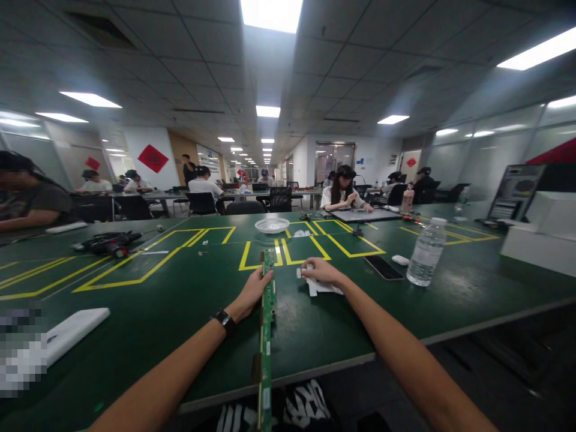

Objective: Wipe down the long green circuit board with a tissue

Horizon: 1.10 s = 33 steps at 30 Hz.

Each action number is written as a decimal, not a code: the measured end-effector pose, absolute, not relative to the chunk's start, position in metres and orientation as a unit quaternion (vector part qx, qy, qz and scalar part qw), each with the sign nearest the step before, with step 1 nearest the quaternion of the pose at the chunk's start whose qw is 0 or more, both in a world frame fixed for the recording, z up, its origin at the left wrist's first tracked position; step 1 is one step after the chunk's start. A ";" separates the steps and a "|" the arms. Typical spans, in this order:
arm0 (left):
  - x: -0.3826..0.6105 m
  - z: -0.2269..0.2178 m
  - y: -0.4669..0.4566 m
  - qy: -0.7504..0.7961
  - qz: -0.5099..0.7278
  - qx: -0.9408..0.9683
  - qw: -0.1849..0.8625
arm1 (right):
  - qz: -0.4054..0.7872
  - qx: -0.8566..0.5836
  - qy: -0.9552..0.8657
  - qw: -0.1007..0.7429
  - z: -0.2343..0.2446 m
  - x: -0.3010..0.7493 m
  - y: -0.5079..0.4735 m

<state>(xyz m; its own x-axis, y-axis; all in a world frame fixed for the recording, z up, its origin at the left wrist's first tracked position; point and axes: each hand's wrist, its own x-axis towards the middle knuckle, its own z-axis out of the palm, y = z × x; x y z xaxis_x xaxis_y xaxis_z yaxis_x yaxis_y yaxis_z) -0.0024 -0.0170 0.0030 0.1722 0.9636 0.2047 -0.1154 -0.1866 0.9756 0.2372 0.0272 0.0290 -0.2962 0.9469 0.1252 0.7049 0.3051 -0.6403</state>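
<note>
A long, narrow green circuit board stretches from the table toward my lap, past the near edge. My left hand is closed around its far part, thumb on top. To the right of the board, my right hand has its fingers bent and pinched at a small white piece. Under that hand lies a crumpled white tissue or cloth. Exactly what the right fingertips grip is too small to make out. Beyond the board stands a clear round plastic dish.
Yellow tape marks rectangles on the green table. At right are a phone, a white case, a water bottle and white boxes. A black tool lies at left. A person sits across the table.
</note>
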 end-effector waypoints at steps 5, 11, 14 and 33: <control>-0.001 0.001 -0.017 0.373 0.507 0.570 0.528 | 0.437 -0.405 -0.757 0.269 0.023 0.195 0.006; -0.001 -0.001 -0.016 0.363 0.491 0.514 0.602 | 0.529 -0.395 -0.693 0.289 0.025 0.183 -0.006; 0.000 0.000 -0.017 0.349 0.495 0.505 0.615 | 0.551 -0.398 -0.671 0.297 0.029 0.184 -0.009; 0.002 0.003 -0.019 0.322 0.517 0.509 0.608 | 0.578 -0.367 -0.665 0.297 0.020 0.185 -0.002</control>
<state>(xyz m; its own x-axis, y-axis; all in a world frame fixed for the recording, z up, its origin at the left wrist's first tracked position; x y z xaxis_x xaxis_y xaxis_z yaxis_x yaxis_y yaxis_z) 0.0015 -0.0194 0.0035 0.2575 0.9568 0.1351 -0.2998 -0.0538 0.9525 0.1845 -0.0017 0.0205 -0.5539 0.8321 -0.0291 0.1448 0.0618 -0.9875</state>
